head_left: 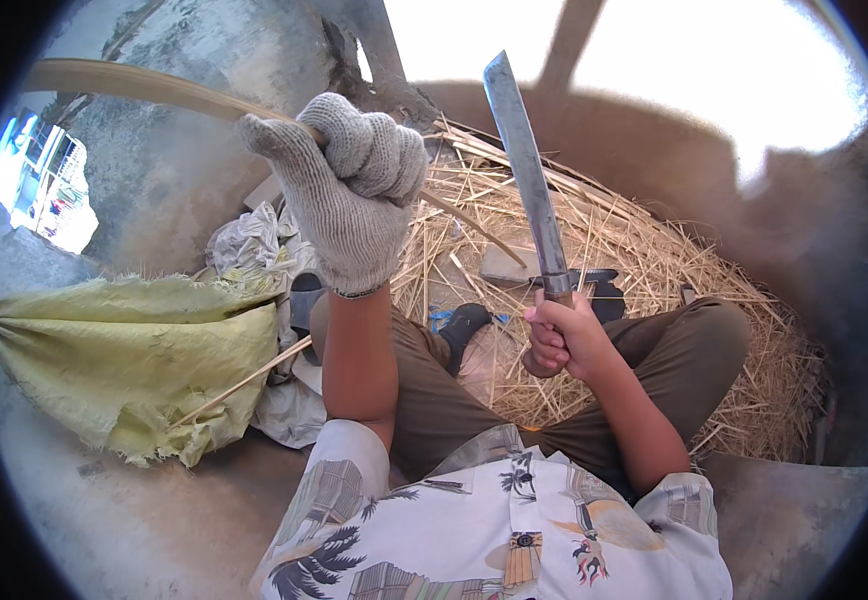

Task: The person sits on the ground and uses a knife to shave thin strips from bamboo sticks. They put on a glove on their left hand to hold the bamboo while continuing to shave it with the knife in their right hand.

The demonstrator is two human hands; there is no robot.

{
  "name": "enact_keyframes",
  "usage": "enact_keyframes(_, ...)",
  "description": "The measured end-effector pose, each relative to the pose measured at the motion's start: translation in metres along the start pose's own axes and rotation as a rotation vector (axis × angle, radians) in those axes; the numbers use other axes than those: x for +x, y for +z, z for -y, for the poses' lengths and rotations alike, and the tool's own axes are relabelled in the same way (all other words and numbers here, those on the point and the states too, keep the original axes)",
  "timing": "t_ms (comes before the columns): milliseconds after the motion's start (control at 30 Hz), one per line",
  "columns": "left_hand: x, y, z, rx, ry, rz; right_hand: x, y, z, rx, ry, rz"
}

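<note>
My left hand (349, 190), in a grey knitted glove, is raised at the upper left of centre and closed round a long, pale strip that looks like bamboo (149, 85). One end of the strip curves away to the far left; the other slants down to the right, toward the floor. My bare right hand (572, 340) grips the handle of a machete (526, 150), its broad blade pointing up and slightly left. Blade and strip are apart in this view.
Pale splinters and shavings (754, 310) lie heaped round my folded legs. A flat block (502, 266) sits among them, ahead of my foot (467, 325). To the left lie a yellow woven sack (124, 350), a thin stick (244, 386) and crumpled white sheeting (244, 240).
</note>
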State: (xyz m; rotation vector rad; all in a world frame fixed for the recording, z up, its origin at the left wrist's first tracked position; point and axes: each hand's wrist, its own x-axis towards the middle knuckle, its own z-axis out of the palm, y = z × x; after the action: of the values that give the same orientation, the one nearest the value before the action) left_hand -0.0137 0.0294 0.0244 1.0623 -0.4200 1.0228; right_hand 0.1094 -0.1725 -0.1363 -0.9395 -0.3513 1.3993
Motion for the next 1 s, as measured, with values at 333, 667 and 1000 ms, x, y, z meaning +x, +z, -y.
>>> enact_keyframes(333,0.005,-0.013,-0.010,-0.038,-0.050,0.107,0.002,0.020,-0.051,-0.451,-0.280,-0.232)
enact_keyframes(667,0.005,-0.028,-0.017,-0.058,-0.028,0.009,-0.009,0.027,-0.033,-0.458,-0.210,-0.228)
enact_keyframes(1000,0.004,-0.027,-0.015,-0.046,-0.028,0.051,-0.001,0.019,-0.038,-0.511,-0.025,-0.172)
